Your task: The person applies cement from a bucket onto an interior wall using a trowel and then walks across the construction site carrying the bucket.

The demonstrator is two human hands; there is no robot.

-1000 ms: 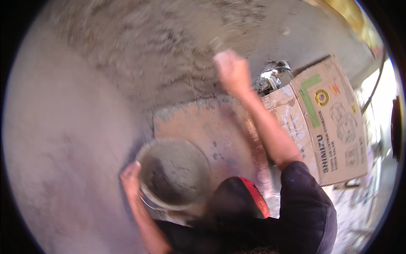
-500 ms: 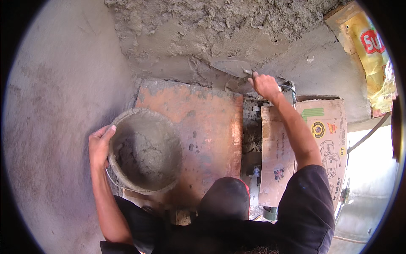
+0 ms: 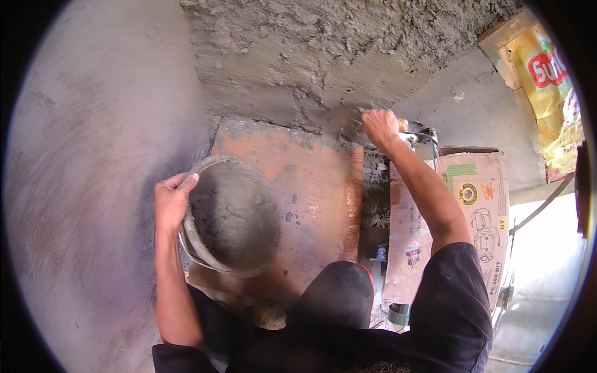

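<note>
The left hand [image 3: 172, 202] is curled over the near-left rim of a mortar-caked bucket [image 3: 239, 214], thumb on top of the edge and fingers outside. The bucket sits directly to the right of that hand, touching it, with wet grey mortar [image 3: 230, 205] inside; how far it tilts is hard to tell.

The right hand [image 3: 380, 129] is closed in a fist around a trowel [image 3: 403, 125]. The tan end of its handle juts out on the right; the blade, to the left, is too blurred to make out. The bucket is well apart from this fist, lower and to the left.

Beneath the bucket is an orange-brown board [image 3: 317, 199] spattered grey. Beyond the fist, rough mortar plaster [image 3: 348, 37] covers the surface above. A cardboard sheet [image 3: 488, 217] stands right of the board, and a yellow plastic packet [image 3: 553, 118] hangs farther up at the right.
</note>
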